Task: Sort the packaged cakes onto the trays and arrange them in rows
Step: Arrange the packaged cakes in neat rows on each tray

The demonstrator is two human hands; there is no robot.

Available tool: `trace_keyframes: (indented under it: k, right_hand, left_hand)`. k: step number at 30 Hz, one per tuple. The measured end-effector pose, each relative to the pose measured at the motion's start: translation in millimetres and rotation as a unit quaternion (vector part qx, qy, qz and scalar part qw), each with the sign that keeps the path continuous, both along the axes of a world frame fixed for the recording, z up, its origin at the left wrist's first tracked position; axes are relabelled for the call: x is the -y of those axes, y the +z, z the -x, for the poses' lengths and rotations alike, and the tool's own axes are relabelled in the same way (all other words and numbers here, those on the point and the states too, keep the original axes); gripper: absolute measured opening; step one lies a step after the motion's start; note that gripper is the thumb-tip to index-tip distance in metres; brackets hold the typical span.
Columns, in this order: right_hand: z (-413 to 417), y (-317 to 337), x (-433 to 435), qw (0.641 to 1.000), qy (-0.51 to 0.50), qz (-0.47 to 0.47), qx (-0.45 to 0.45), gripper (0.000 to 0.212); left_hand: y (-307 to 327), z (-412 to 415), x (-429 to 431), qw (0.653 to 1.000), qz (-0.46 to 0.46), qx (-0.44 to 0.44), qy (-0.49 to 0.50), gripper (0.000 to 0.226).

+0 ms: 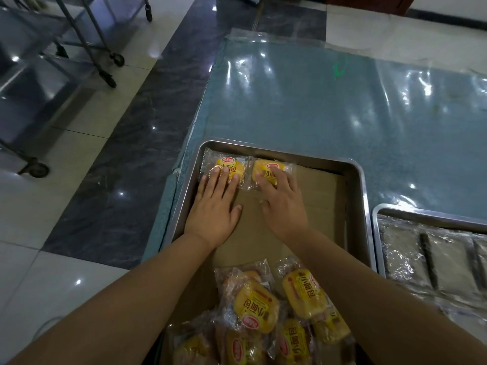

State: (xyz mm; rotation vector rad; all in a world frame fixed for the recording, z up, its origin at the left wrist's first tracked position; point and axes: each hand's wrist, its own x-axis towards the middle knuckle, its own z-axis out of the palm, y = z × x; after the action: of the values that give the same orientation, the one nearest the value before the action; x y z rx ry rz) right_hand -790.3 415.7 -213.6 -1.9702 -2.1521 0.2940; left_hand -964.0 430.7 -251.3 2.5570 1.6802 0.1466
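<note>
Yellow-wrapped stuff, so: pressing the first cake (224,164) into the far-left corner of the cardboard-lined steel tray (361,185) with the left hand (213,206), fingers straight and flat on top; holding down the second cake (264,167) right beside it, wrappers touching, with the right hand (284,206), fingers relaxed, slightly spread. Reaching past the pile of cakes (263,306) lying between both forearms.

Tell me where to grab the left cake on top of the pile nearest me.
Take the cake by its plump middle, coming straight down from above and pinching across its two long sides. It lies label up on top of the pile, with nothing over it, so the top is free. Its crinkled wrapper ends look too flimsy for a steady hold.
</note>
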Motion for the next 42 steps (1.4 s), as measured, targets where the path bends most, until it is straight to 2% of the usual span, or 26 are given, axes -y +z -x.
trace_keyframes:
  k: [4,9,12,15,18,22,27,29,31,33,36,38,40,42]
  right_hand:
    - [-7,7,32,0.995,0.012,-0.034,-0.096,0.043]
    - [-10,13,82,0.984,0.05,0.08,-0.152,0.018]
    - [-12,20,109,0.979,0.077,0.132,-0.137,0.016]
    - [-11,25,127,0.974,0.092,0.183,-0.1,0.034]
    - [-6,30,130,0.968,0.08,0.205,-0.118,0.04]
    - [5,35,129,0.956,0.061,0.227,-0.178,0.027]
    - [5,40,136,0.898,-0.015,0.294,-0.328,0.024]
    - [2,43,135,0.884,-0.064,0.262,-0.381,0.023]
    - [-2,45,131,0.879,-0.17,0.193,-0.401,0.022]
    - [-7,45,126,0.854,-0.269,0.142,-0.422,0.028]
    - [-11,44,119,0.822,-0.339,0.108,-0.444,0.048]
    - [-11,42,116,0.819,-0.364,0.1,-0.432,0.055]
    - [-9,38,115,0.816,-0.38,0.091,-0.426,0.056]
    - [-7,35,114,0.814,-0.395,0.081,-0.419,0.053]
  left_hand:
    - [7,0,4,1.0,-0.026,0.002,0.011,0.065]
    - [19,-6,16,0.996,-0.04,-0.052,-0.058,0.06]
    - [32,-6,32,0.999,-0.016,0.033,-0.037,0.056]
    - [40,3,56,0.988,0.064,0.135,-0.033,0.033]
    - [45,11,77,0.965,0.193,0.168,-0.057,0.008]
    - [52,14,88,0.946,0.279,0.163,-0.034,0.013]
    - [63,24,85,0.908,0.381,0.177,0.006,0.009]
    - [70,30,84,0.916,0.358,0.18,0.04,0.011]
    - [77,36,83,0.928,0.285,0.218,0.1,0.019]
    - [84,41,82,0.943,0.156,0.265,0.127,0.017]
    - [89,46,85,0.964,-0.03,0.26,0.054,0.014]
    - [81,46,89,0.979,-0.055,0.198,-0.009,0.018]
    - [69,41,96,0.996,-0.011,0.08,-0.036,0.02]
    - [57,38,104,0.999,0.01,0.017,-0.038,0.018]
